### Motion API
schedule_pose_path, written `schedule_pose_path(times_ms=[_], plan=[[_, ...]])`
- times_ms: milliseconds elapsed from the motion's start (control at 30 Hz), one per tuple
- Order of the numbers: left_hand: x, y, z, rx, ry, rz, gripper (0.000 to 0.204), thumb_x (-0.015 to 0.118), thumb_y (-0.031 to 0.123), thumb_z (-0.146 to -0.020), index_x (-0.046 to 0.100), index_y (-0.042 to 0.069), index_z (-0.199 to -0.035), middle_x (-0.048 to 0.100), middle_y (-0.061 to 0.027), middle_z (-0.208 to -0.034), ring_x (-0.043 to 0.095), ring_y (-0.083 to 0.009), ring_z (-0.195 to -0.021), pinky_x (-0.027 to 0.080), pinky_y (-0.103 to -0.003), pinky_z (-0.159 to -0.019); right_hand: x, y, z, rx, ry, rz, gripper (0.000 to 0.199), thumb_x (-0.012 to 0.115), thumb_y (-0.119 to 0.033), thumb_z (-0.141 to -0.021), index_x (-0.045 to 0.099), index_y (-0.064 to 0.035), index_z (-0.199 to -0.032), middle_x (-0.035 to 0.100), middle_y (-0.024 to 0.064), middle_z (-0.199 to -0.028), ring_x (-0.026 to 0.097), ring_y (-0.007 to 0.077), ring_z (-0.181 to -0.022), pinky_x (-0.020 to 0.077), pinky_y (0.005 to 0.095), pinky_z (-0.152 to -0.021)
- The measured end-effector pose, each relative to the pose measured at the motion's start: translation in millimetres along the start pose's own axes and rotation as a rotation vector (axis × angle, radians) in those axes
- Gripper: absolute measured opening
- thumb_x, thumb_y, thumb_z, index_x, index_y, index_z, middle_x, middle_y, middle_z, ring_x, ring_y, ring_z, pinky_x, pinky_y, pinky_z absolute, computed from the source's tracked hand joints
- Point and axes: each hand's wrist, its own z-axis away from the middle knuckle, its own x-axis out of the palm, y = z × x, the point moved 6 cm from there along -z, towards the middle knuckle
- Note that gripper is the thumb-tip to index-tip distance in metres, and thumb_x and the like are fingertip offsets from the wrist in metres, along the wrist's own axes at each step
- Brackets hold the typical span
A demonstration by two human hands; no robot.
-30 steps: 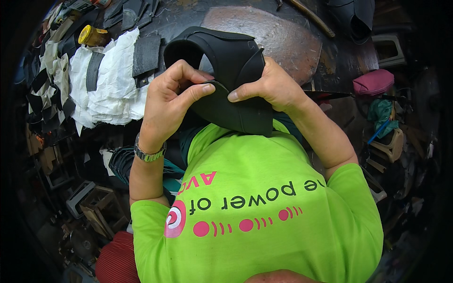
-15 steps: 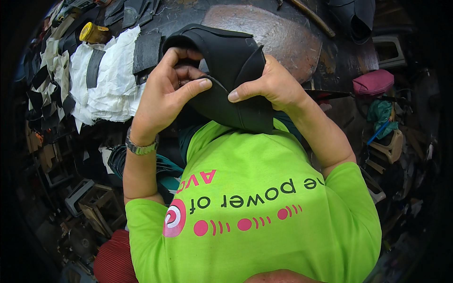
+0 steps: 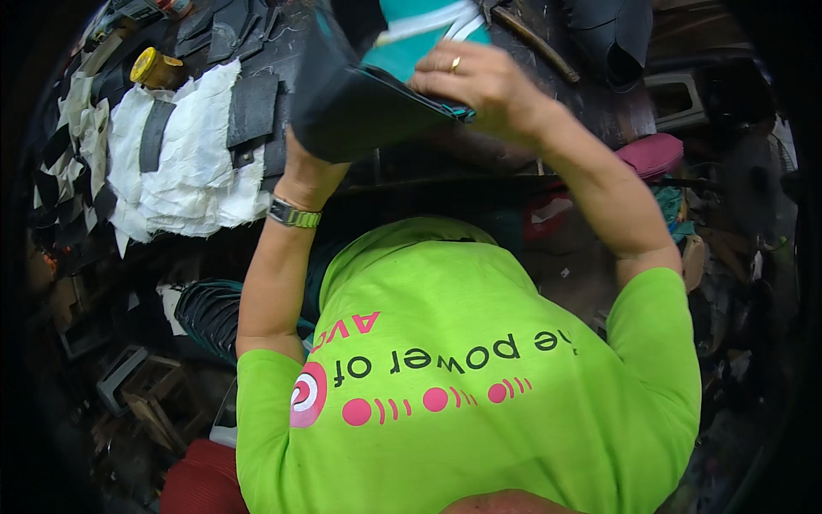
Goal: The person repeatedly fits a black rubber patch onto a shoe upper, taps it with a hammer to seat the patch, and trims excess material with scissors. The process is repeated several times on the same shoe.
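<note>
Head view: both hands [image 3: 479, 81] grip a black-and-teal shoe [image 3: 377, 86], seemingly.

Matt black shoe upper [image 3: 360, 111]; crumpled white cloth [image 3: 184, 176].

The shoe [image 3: 377, 103] is black outside with a teal and white lining; the shirt [image 3: 479, 377] is lime green with pink dots; the cloth [image 3: 184, 171] is white; the tin [image 3: 154, 67] is yellow

The black shoe upper [image 3: 355, 107], dark and curved with a teal lining and white band showing inside, is raised and tilted above the desk [image 3: 599, 111].
</note>
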Motion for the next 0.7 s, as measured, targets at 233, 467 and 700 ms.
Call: schedule_pose_path(times_ms=[233, 467, 700], plan=[[26, 14, 25, 0.188, -0.201, -0.396, 0.038, 0.070, 0.007, -0.086, 0.071, 0.014, -0.123, 0.069, -0.0061, -0.112, 0.066, -0.0220, -0.108, 0.048, -0.038, -0.096, 49, -5, 95, 0.388, -0.363, 0.043, 0.061, 0.075, -0.018, -0.077, 0.059, -0.0119, -0.136, 0.058, 0.0071, -0.138, 0.051, 0.0270, -0.132, 0.0391, 0.0514, -0.110], [23, 34, 27, 0.179, -0.296, -0.565, 0.053, 0.071, 0.014, -0.081, 0.067, 0.024, -0.133, 0.064, -0.0052, -0.125, 0.061, -0.0232, -0.119, 0.041, -0.043, -0.104, 15, 4, 84, 0.394, -0.527, -0.252, 0.064, 0.072, -0.017, -0.078, 0.058, -0.0107, -0.140, 0.051, 0.0114, -0.152, 0.043, 0.0313, -0.144, 0.0324, 0.0532, -0.117], [22, 34, 23, 0.194, -0.311, -0.526, 0.060, 0.073, 0.008, -0.077, 0.065, 0.023, -0.135, 0.065, -0.0074, -0.124, 0.062, -0.0264, -0.116, 0.043, -0.043, -0.102, -1, 170, 157, 0.879, -0.263, 0.596, 0.048, 0.058, -0.006, -0.090, 0.055, -0.0030, -0.138, 0.066, 0.0186, -0.117, 0.066, 0.0357, -0.106, 0.0519, 0.0453, -0.093]])
